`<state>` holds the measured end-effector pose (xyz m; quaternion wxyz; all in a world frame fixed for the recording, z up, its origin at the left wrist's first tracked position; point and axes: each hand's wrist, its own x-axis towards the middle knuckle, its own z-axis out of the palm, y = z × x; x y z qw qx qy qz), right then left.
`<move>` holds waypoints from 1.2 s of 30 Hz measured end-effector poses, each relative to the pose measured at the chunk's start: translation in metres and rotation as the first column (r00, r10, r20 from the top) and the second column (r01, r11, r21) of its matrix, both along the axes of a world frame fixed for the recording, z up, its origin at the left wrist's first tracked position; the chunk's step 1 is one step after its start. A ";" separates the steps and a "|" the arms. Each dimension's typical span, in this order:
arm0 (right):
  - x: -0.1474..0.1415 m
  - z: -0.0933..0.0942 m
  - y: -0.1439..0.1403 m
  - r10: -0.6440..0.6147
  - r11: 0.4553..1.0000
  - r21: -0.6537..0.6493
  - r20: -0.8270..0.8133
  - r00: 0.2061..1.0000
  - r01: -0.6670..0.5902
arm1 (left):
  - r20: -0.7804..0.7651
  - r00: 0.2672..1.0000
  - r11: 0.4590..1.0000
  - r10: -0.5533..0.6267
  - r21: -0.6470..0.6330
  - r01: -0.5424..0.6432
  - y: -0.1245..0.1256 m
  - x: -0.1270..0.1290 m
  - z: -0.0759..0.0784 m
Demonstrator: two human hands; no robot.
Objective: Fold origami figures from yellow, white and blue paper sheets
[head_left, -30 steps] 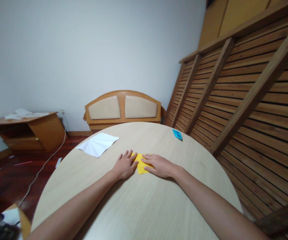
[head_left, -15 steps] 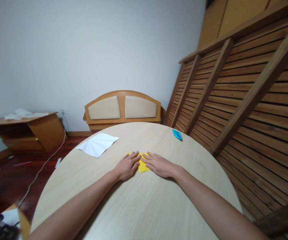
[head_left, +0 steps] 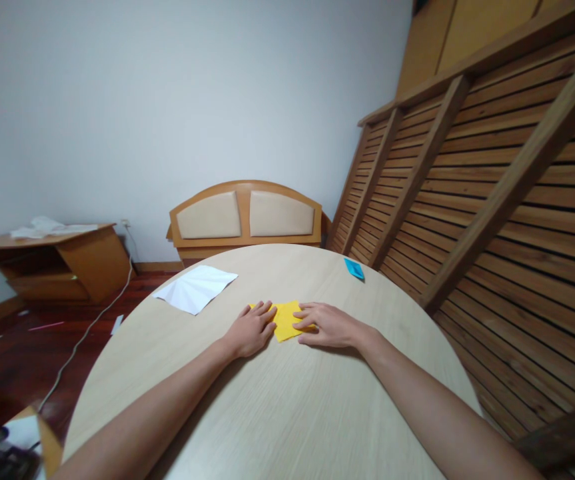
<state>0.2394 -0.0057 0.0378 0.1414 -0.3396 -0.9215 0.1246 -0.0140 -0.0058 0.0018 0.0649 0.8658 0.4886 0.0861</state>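
Observation:
A folded yellow paper (head_left: 285,320) lies flat on the round light-wood table (head_left: 277,413). My left hand (head_left: 251,331) rests palm down on the paper's left edge, fingers spread and pressing it to the table. My right hand (head_left: 328,325) lies flat on the paper's right edge, fingertips on the yellow sheet. Both hands hide the paper's outer parts; only its middle shows between them.
A creased white sheet (head_left: 195,288) lies at the table's far left, a small blue folded paper (head_left: 354,269) at the far right. Behind the table stand a wooden headboard (head_left: 245,217), a slatted bed frame (head_left: 492,193) leaning on the right, and a low cabinet (head_left: 52,263) on the left.
My right hand has slid to the right along the yellow paper, uncovering more of its middle. My left hand has stayed almost in place on the left edge.

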 end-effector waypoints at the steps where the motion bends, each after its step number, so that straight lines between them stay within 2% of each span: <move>1: -0.002 -0.001 0.000 0.008 0.999 0.031 0.003 1.000 -0.008 | 0.002 1.000 1.000 0.000 -0.001 0.000 0.000 0.000 0.000; 6: -0.010 -0.009 0.001 0.038 0.991 0.125 0.001 0.999 -0.038 | 0.007 1.000 1.000 -0.012 0.001 0.012 0.000 0.001 0.000; 14: -0.014 -0.013 0.002 0.055 0.990 0.133 -0.009 0.998 -0.053 | 0.027 0.999 1.000 -0.022 -0.004 0.022 0.000 0.001 -0.001; 18: -0.014 -0.011 0.001 0.029 0.991 0.127 0.003 1.000 -0.029 | 0.039 0.996 0.997 -0.081 0.018 0.080 -0.004 0.001 0.005; 22: -0.014 -0.009 0.001 -0.013 0.995 0.100 0.000 1.000 0.013 | 0.053 0.989 0.989 -0.136 0.067 0.133 -0.008 0.003 0.010; 29: -0.012 -0.004 -0.002 -0.053 0.998 -0.022 -0.177 0.983 0.050 | 0.178 0.972 0.976 -0.155 0.179 0.123 -0.007 0.005 0.010; 36: -0.011 -0.002 -0.003 -0.100 0.994 -0.077 -0.251 0.963 0.083 | 0.144 0.984 0.971 -0.100 0.232 0.065 0.000 0.003 0.009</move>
